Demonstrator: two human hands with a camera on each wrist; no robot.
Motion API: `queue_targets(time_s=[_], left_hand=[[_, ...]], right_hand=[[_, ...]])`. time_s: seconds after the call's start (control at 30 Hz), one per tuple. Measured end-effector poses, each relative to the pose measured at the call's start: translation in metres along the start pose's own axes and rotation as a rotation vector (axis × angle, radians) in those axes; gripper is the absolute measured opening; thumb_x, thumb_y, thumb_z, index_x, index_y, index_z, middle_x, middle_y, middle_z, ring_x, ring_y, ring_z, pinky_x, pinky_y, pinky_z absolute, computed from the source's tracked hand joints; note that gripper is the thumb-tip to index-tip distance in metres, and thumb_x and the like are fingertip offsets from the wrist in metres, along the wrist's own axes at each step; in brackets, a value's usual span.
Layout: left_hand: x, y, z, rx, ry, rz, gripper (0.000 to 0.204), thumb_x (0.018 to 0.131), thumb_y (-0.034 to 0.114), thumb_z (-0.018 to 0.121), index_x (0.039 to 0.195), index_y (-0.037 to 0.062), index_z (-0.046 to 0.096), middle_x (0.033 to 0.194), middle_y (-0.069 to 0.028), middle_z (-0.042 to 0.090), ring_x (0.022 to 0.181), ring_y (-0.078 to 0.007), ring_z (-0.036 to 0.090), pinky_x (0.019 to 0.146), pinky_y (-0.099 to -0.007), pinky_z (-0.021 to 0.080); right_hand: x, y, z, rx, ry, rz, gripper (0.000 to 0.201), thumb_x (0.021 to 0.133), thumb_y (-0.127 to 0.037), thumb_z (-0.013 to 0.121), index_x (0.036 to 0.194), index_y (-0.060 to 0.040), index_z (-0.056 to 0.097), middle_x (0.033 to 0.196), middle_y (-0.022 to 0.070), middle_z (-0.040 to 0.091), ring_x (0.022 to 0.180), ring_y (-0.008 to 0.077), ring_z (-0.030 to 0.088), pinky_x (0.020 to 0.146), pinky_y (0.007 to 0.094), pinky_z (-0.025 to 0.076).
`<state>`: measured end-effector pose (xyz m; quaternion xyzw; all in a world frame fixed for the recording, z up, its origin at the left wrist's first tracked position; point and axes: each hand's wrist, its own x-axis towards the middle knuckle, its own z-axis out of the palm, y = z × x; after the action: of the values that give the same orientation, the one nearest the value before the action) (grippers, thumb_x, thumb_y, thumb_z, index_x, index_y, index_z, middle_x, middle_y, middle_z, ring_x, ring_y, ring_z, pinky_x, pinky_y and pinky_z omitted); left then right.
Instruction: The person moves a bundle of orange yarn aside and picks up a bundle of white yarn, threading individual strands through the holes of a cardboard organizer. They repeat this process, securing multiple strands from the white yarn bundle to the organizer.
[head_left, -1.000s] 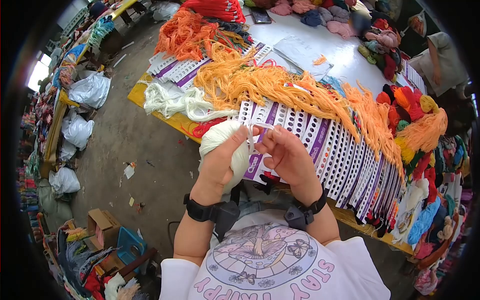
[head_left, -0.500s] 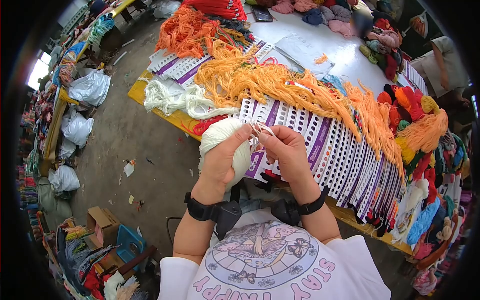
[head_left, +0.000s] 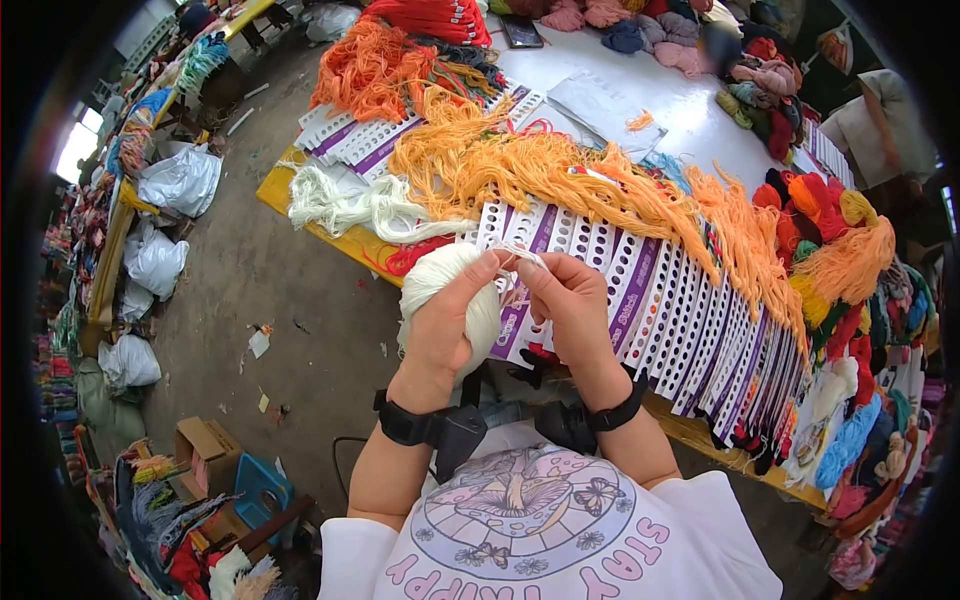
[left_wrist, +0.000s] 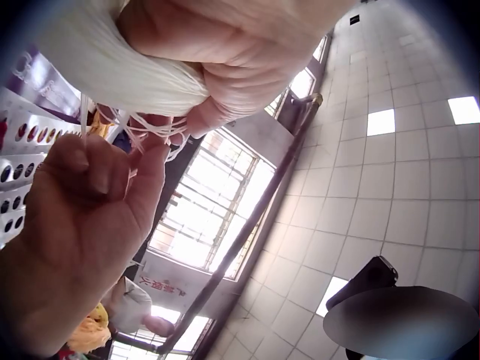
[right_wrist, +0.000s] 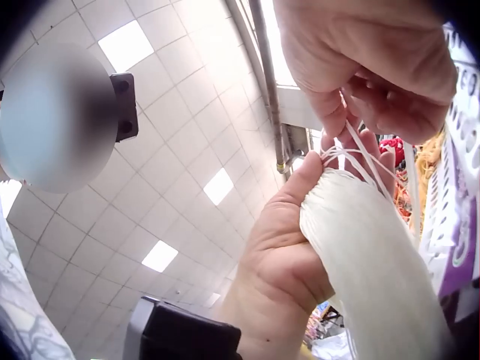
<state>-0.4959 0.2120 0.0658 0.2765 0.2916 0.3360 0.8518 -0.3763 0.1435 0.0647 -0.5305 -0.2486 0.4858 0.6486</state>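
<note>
A thick cream skein of thread sits in my left hand, which grips it with the thumb along its near side. Loose white strands loop out from the skein's upper end. My right hand pinches these strands between thumb and fingertips, close to the left fingertips. In the left wrist view, several loops of the strands run between the two hands. Part of the left fingers is hidden behind the skein. Both hands are over the table's near edge, in front of punched white-and-purple cards.
Orange yarn lies across the cards, with a pale white hank and redder orange yarn to the left. Behind them are a paper sheet and a phone. White bags stand across the floor at left.
The right hand has come in toward the left and its fingers have closed up on the strands, drawing the loop between the hands shorter. The left hand keeps holding the skein almost still.
</note>
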Motion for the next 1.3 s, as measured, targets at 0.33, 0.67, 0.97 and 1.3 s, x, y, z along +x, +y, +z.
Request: queue_targets(time_s=[0.33, 0.67, 0.97, 1.3], left_hand=[[-0.002, -0.002, 0.005, -0.032, 0.003, -0.026, 0.023, 0.085, 0.014, 0.053, 0.101, -0.0019, 0.058, 0.097, -0.0085, 0.059, 0.088, -0.0139, 0.056, 0.076, -0.0254, 0.045], [-0.002, 0.005, 0.005, -0.149, -0.004, -0.084, 0.033, 0.09, 0.027, 0.048, 0.104, -0.0033, 0.053, 0.098, -0.0102, 0.057, 0.089, -0.0178, 0.056, 0.078, -0.0292, 0.046], [0.003, 0.004, 0.005, -0.101, -0.091, -0.071, 0.041, 0.091, 0.032, 0.042, 0.11, -0.005, 0.049, 0.105, -0.0128, 0.055, 0.094, -0.0198, 0.055, 0.082, -0.0304, 0.045], [-0.001, 0.005, 0.007, 0.065, -0.131, -0.105, 0.04, 0.091, 0.031, 0.044, 0.112, -0.0027, 0.05, 0.104, -0.0109, 0.056, 0.09, -0.0173, 0.056, 0.076, -0.0304, 0.048]], right_hand=[[0.006, 0.007, -0.001, 0.157, -0.029, 0.041, 0.011, 0.078, -0.014, 0.063, 0.078, -0.0035, 0.062, 0.06, -0.0016, 0.055, 0.045, 0.0016, 0.041, 0.041, 0.0158, 0.031], [0.006, 0.006, -0.005, 0.227, -0.072, 0.139, 0.013, 0.078, -0.012, 0.063, 0.084, -0.001, 0.062, 0.064, -0.003, 0.055, 0.049, 0.002, 0.042, 0.045, 0.0172, 0.035], [0.004, 0.005, 0.001, -0.078, -0.061, -0.045, 0.012, 0.078, -0.01, 0.063, 0.082, 0.0011, 0.062, 0.073, -0.0004, 0.059, 0.065, 0.0042, 0.052, 0.056, 0.0198, 0.044], [0.006, 0.002, 0.001, -0.014, -0.091, 0.056, 0.013, 0.08, -0.014, 0.06, 0.085, -0.0024, 0.062, 0.063, -0.0027, 0.055, 0.051, 0.0022, 0.046, 0.049, 0.0174, 0.041]])
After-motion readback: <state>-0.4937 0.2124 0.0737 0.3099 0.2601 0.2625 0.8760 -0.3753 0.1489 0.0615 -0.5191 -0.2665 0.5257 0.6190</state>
